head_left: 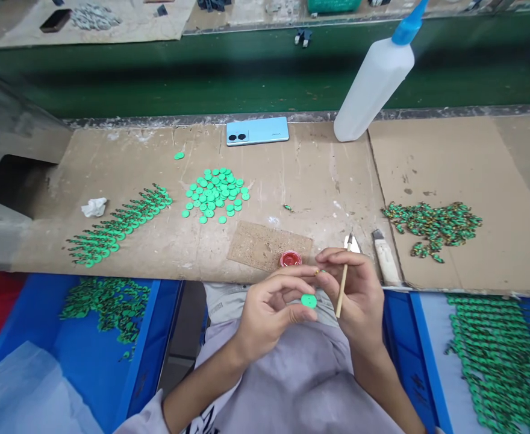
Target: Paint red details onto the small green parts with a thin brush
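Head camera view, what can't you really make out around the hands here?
- Tiny part pinched between left hand and right hand: too small, fingers cover it.
- Stick: lower end hidden by the right hand.
- Squeeze bottle: nozzle tip cut off by the top edge.
- Red cap: contents blurred.

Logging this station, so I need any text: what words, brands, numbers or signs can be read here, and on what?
None can be read.
Phone: a small mark on its back, too blurred to read.
Shirt: dark print at the bottom edge of the picture, cut off and unreadable.
Squeeze bottle: plain white, no label showing.
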Tool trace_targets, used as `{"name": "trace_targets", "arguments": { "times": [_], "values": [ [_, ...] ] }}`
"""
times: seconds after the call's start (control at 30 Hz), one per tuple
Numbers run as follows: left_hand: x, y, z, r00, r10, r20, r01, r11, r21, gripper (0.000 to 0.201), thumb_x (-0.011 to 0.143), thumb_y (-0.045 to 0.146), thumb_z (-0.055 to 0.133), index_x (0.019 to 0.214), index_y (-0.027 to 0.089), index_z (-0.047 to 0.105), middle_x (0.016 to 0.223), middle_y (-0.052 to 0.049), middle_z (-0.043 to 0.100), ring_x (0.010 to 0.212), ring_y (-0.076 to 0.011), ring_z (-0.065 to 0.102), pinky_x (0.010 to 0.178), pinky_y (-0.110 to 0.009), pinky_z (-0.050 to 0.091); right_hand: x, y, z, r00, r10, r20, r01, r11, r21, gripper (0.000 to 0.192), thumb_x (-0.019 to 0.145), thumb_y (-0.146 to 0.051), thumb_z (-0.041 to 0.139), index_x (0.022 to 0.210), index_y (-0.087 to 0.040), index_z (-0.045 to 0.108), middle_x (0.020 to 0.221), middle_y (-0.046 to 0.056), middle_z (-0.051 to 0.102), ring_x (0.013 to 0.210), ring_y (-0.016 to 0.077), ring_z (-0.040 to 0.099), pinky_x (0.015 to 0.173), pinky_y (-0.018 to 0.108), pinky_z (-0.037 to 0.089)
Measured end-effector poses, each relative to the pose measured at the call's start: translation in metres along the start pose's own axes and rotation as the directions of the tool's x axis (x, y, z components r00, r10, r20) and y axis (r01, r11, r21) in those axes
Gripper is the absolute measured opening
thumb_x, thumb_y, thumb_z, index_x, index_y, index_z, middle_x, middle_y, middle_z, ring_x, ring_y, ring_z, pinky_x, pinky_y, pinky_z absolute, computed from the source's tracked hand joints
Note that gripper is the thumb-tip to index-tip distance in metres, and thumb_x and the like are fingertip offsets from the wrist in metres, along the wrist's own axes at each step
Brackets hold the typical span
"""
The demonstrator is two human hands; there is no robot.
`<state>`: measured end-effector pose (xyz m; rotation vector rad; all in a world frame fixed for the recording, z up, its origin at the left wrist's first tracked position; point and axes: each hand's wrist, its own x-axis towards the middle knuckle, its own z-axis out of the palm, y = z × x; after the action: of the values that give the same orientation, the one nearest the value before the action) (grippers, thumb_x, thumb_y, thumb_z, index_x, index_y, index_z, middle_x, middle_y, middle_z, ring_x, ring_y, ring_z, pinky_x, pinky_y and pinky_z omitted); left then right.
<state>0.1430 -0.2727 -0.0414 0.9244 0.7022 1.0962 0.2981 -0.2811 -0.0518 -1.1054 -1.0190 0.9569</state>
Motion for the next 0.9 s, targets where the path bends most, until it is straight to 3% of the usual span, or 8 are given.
{"name": "trace_targets", "arguments": {
  "times": [0.07,0.17,0.33,0.47,0.67,0.9],
  "values": [
    [0.000,0.000,-0.001,0.999,0.040,-0.004,-0.039,0.998,0.056,0.024,0.079,0.034,0.091,0.094,0.019,0.080,0.123,-0.012,0.079,0.113,-0.0247,0.078,0.096,-0.035,0.068,0.001,-0.002,-0.002,1.000,0.013,-0.010,-0.014,0.999,-0.049,0.016,0.088,-0.025,0.084,0.095,-0.025,0.070,0.086,0.000,0.072,0.076,0.0149,0.071,0.066,0.024,0.061],
    [0.000,0.002,-0.001,0.998,0.060,-0.003,-0.059,0.990,0.126,0.027,0.079,0.038,0.090,0.094,0.018,0.079,0.118,-0.013,0.081,0.111,-0.0255,0.079,0.094,-0.035,0.069,0.000,-0.003,-0.006,0.999,0.027,0.017,-0.024,0.993,-0.118,0.012,0.091,-0.028,0.082,0.088,-0.023,0.071,0.077,-0.001,0.071,0.063,0.0142,0.067,0.055,0.023,0.056],
    [-0.004,0.009,-0.005,0.998,0.057,-0.026,-0.050,0.977,0.206,0.024,0.081,0.035,0.089,0.095,0.019,0.078,0.111,-0.010,0.084,0.101,-0.0243,0.082,0.087,-0.032,0.070,-0.004,-0.007,-0.014,0.995,0.029,0.096,-0.023,0.998,-0.065,0.014,0.090,-0.014,0.079,0.096,-0.025,0.073,0.087,0.001,0.073,0.078,0.0163,0.070,0.066,0.026,0.058],
    [-0.011,0.016,-0.011,0.999,0.032,-0.034,-0.015,0.913,0.407,0.018,0.086,0.027,0.085,0.101,0.019,0.080,0.087,-0.004,0.086,0.076,-0.0194,0.083,0.073,-0.024,0.069,-0.009,-0.024,-0.016,0.984,-0.035,0.174,0.053,0.994,-0.101,0.024,0.090,-0.006,0.074,0.100,-0.028,0.074,0.091,0.002,0.074,0.085,0.0193,0.070,0.074,0.031,0.059],
    [-0.013,0.024,-0.015,0.988,0.139,0.065,-0.149,0.764,0.628,0.020,0.088,0.030,0.083,0.105,0.019,0.082,0.086,-0.004,0.086,0.071,-0.0177,0.082,0.068,-0.022,0.067,-0.009,-0.042,-0.014,0.951,-0.097,0.294,0.168,0.960,-0.226,0.033,0.090,-0.004,0.072,0.108,-0.031,0.073,0.094,0.003,0.074,0.083,0.0202,0.070,0.072,0.033,0.060],
    [-0.012,0.026,-0.020,0.957,0.218,0.189,-0.288,0.695,0.659,0.019,0.089,0.030,0.082,0.106,0.021,0.082,0.090,-0.003,0.086,0.071,-0.0161,0.081,0.070,-0.021,0.066,0.002,-0.049,-0.019,0.858,-0.059,0.510,0.209,0.947,-0.242,0.021,0.095,-0.007,0.067,0.103,-0.026,0.070,0.089,0.003,0.072,0.078,0.0183,0.071,0.069,0.030,0.059]
  ]
}}
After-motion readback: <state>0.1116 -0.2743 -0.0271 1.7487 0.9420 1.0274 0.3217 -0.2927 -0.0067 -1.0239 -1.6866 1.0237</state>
